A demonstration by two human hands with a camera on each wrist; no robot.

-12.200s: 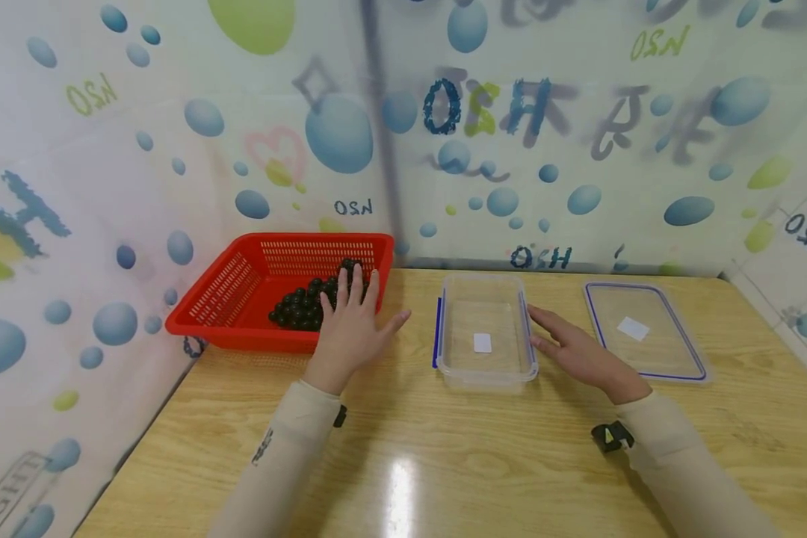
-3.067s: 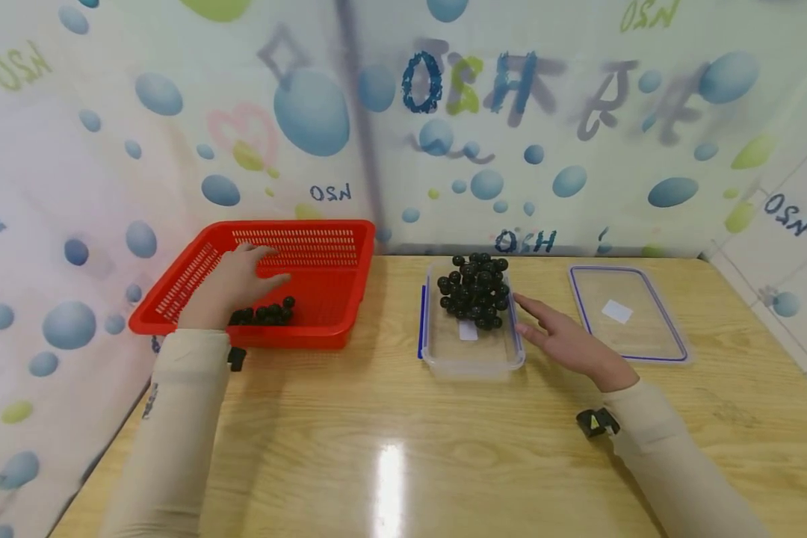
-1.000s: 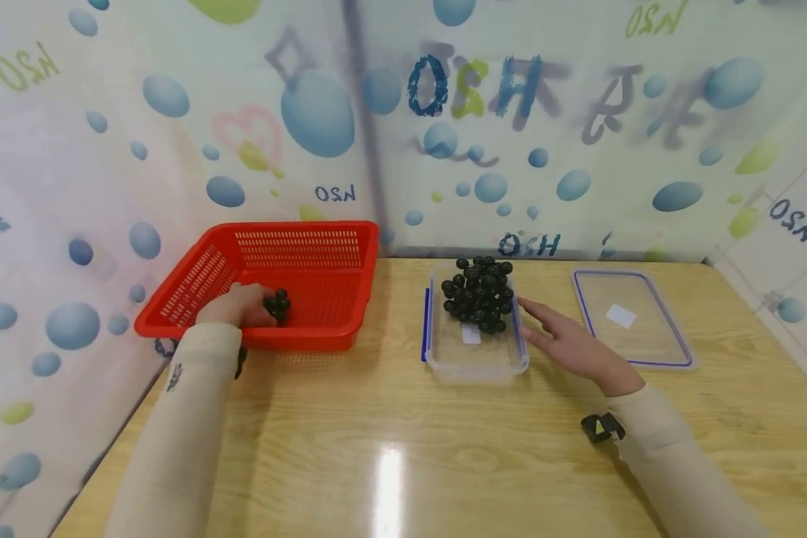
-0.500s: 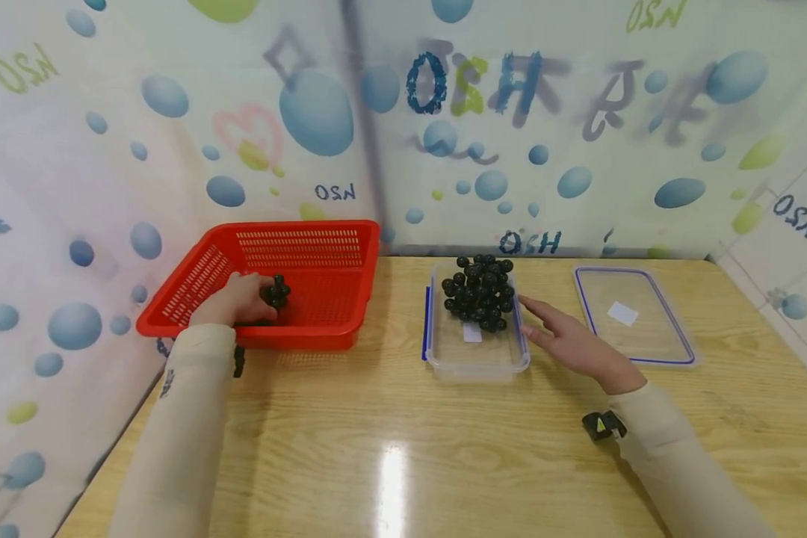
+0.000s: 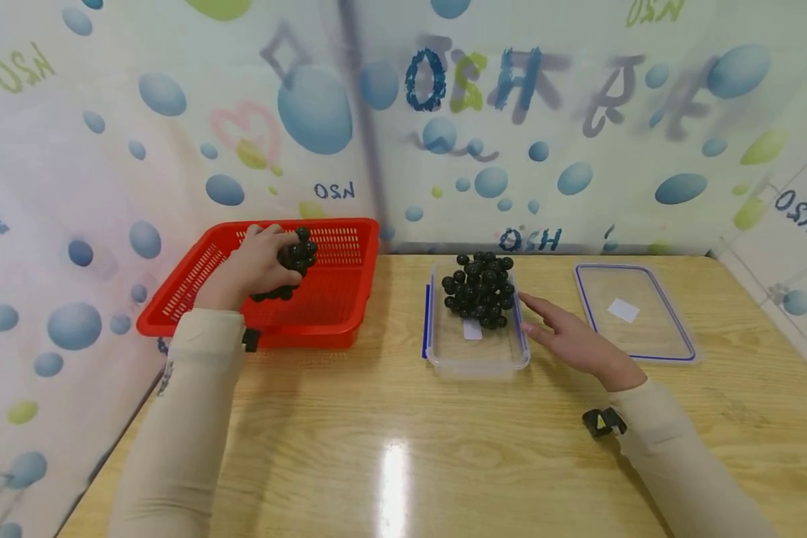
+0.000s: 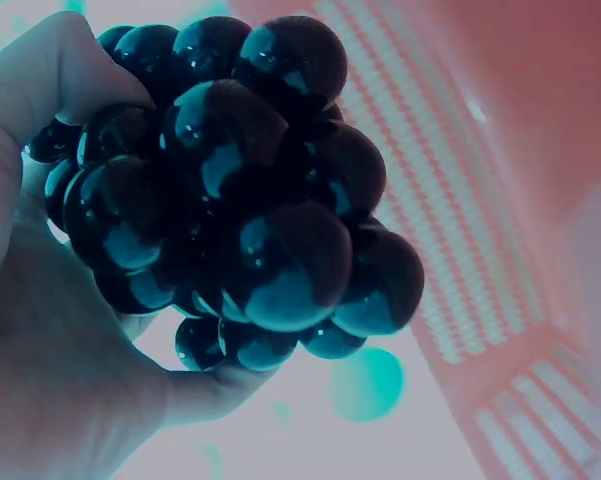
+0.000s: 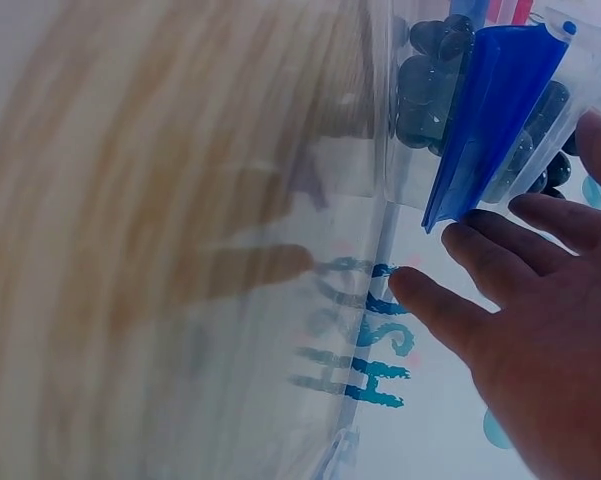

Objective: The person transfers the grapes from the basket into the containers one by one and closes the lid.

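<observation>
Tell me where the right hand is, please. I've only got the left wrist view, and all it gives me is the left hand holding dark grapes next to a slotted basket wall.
Observer: In the head view, the right hand is at the right side of a clear container, its fingers pointing toward that wall.
Operator: Okay, anything inside that container?
Observer: Yes, another bunch of dark grapes sits in it, toward the far end.
Operator: Got it. Is the container closed?
Observer: No, a clear lid with a blue border lies apart from it on the wooden table, farther to the right.
</observation>
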